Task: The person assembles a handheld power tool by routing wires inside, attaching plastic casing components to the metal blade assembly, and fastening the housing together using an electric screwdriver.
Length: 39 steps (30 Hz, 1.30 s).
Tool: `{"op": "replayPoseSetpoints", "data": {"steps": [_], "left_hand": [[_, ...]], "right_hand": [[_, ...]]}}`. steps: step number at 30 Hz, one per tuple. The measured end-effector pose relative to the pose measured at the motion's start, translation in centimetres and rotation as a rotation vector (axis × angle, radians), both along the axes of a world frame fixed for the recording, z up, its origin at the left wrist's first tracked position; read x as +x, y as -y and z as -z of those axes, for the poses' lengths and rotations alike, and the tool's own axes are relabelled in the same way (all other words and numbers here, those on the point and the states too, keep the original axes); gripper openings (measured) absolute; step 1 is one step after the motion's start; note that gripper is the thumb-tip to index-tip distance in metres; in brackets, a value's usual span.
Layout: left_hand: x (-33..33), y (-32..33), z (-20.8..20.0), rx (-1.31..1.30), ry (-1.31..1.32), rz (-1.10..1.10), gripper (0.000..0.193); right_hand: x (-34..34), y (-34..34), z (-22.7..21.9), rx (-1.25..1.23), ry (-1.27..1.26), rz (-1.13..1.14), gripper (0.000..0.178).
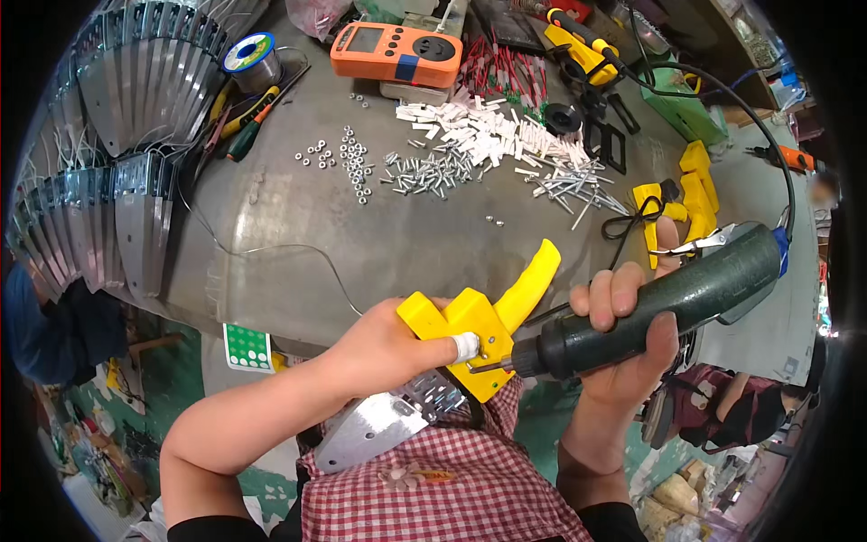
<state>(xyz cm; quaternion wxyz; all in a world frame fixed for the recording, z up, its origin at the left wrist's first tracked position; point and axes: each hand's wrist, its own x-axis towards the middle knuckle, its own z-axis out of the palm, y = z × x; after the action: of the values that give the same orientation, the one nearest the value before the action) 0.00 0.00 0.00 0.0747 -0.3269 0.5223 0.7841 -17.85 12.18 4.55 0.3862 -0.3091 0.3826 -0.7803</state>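
My left hand (397,343), its thumb wrapped in white tape, is closed around a yellow plastic handle (465,316) with a trigger-like prong pointing up and away. A shiny metal blade-shaped plate (377,429) extends from below that handle, over my checkered apron. My right hand (623,334) grips a dark green corded electric screwdriver (668,294), held nearly level. Its bit (490,367) reaches the lower part of the yellow handle, close to my left thumb. Whether the bit sits in a screw, I cannot tell.
On the grey table (289,217) lie small nuts (354,163), short screws (433,172), white sleeves (488,126) and long screws (578,185). An orange multimeter (396,54), solder spool (253,61) and stacked metal plates (140,217) stand farther back and left. Yellow parts (695,194) lie right.
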Motion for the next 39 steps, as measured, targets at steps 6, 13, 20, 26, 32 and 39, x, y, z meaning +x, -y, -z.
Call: {"op": "replayPoseSetpoints", "data": {"steps": [6, 13, 20, 26, 32, 39], "left_hand": [[0.0, -0.2, 0.2, -0.012, 0.000, -0.009, 0.047], [-0.1, 0.0, 0.2, -0.006, 0.014, -0.012, 0.047], [0.0, -0.2, 0.8, 0.063, -0.020, -0.073, 0.045], [0.0, -0.1, 0.7, 0.051, -0.009, -0.088, 0.039], [-0.4, -0.6, 0.5, 0.031, 0.049, -0.141, 0.040], [-0.5, -0.8, 0.7, 0.042, 0.046, -0.183, 0.039]], "right_hand": [[0.3, 0.3, -0.3, 0.018, -0.032, 0.031, 0.080], [1.7, 0.1, -0.9, 0.021, -0.153, 0.153, 0.088], [2.9, -0.8, -1.5, -0.066, -0.222, 0.133, 0.093], [3.6, -1.4, -1.0, -0.112, -0.399, 0.071, 0.082], [3.7, -1.1, -0.4, -0.242, -0.457, -0.006, 0.060], [3.7, -0.4, -0.3, -0.225, -0.526, -0.015, 0.060]]}}
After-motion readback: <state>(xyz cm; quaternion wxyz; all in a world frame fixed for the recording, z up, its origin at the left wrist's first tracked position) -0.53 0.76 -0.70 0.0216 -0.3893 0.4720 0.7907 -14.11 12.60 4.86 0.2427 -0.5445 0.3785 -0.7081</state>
